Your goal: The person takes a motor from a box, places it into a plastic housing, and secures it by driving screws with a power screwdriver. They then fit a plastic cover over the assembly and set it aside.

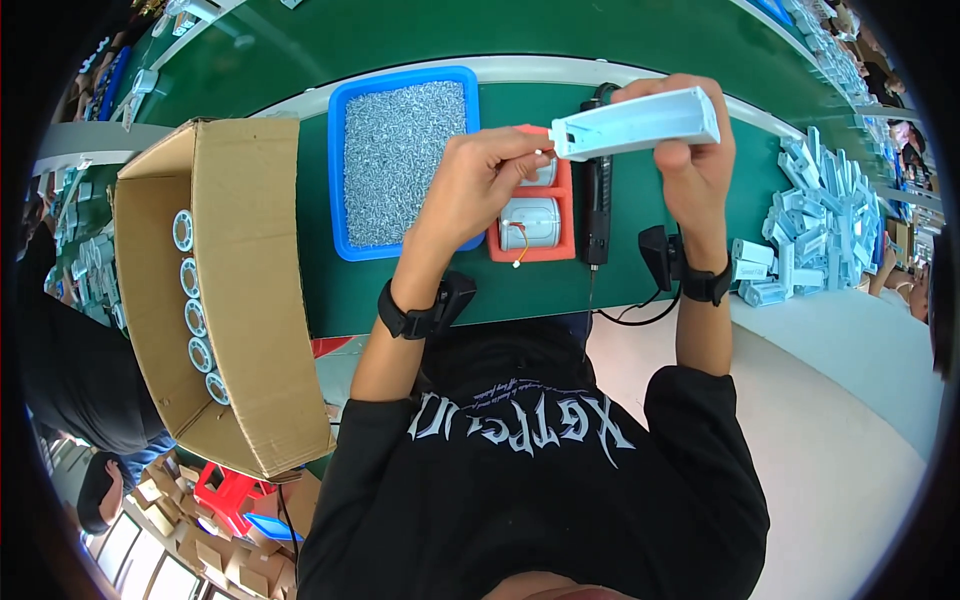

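Observation:
My right hand (692, 160) is closed round a long, light-blue plastic housing (640, 124), held tilted above the bench with its hollow side showing. At the housing's left end my left hand (487, 178) is pinched, thumb against fingers. A tiny white and reddish bit shows at those fingertips, too small to name. Below them sits a red two-part tray (566, 222). A white cylindrical cell pack (530, 222) with a thin wire and small plug lies in its near compartment; another pack lies in the far one, partly covered by my hand. Beside the tray is a black electric screwdriver (597, 210).
A blue tray (338, 170) full of small metal screws stands left of the red tray. Further left is an open cardboard box (250, 290) with several white rings (195, 318). Many light-blue housings (815, 220) are piled at right. A black cable (640, 322) hangs at the bench edge.

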Available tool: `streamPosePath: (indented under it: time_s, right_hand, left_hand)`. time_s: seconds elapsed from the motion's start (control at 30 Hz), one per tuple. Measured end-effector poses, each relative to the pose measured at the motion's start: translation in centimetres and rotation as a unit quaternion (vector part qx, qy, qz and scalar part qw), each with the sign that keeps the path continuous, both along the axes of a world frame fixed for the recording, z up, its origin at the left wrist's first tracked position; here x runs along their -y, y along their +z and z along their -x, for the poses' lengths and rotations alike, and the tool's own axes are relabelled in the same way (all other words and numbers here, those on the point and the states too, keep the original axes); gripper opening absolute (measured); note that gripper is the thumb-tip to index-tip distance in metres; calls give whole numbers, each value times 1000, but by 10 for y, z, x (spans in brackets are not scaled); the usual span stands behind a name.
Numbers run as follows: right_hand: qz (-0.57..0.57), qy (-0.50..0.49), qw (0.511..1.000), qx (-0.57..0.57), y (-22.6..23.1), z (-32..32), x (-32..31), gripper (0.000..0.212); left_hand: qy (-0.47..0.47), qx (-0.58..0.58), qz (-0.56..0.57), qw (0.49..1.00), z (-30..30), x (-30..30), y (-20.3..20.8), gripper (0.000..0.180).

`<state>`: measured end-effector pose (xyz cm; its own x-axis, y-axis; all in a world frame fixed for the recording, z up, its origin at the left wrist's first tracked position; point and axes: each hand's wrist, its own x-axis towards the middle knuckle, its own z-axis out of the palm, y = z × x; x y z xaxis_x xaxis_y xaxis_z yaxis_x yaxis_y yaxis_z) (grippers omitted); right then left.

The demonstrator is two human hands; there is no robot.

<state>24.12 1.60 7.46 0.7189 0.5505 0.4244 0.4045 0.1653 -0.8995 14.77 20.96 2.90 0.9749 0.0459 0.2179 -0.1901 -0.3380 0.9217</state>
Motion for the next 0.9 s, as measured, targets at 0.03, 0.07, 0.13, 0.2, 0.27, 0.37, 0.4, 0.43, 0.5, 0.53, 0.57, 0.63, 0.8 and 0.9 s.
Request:
streamPosePath:
  time_s: [0.03,0.07,0.13,0.2,0.27,0.37,0.4,0.43,0.5,0.53,0.57,0.63,0.8,0.9]
  right_hand:
    - [-3,23,1000,10,2,-1,1,58]
    - [-6,45,999,20,2,-1,1,57]
    - [-4,42,999,16,-1,1,1,58]
    - [-1,36,999,12,-5,3,0,61]
    - [14,32,999,6,-6,8,-6,62]
    - [40,26,999,0,-5,13,-12,66]
    - [56,33,997,28,-5,13,-12,65]
    - [72,41,995,57,-4,12,-13,64]
    - [87,50,991,86,-4,10,-13,64]
    - [108,53,987,104,-5,9,-12,62]
    - [129,56,982,122,-6,8,-12,60]
    - [151,60,977,140,-9,7,-13,58]
    - [270,42,950,148,-28,10,-25,47]
    - [372,25,920,119,-38,15,-29,42]
  left_hand:
    - [1,6,11,1000,0,0,-1,13]
    - [2,4,12,1000,0,1,-3,13]
    - [6,8,48,999,0,1,-8,13]
    - [8,10,68,998,-2,1,-11,13]
    - [-2,19,64,998,-3,-1,-13,14]
    - [-11,24,58,998,-4,-3,-15,15]
    - [-14,25,53,998,-5,-3,-15,16]
    - [-18,28,48,998,-6,-4,-15,16]
    - [-16,-2,36,999,-6,-5,-9,18]
    - [-15,-33,25,999,-5,-4,-5,20]
    - [-14,-63,14,998,-4,-5,-4,22]
    - [17,-17,-55,998,-4,-7,-9,27]
    - [41,26,-171,984,3,-17,-19,44]
    - [17,-6,-160,987,3,-20,-19,49]
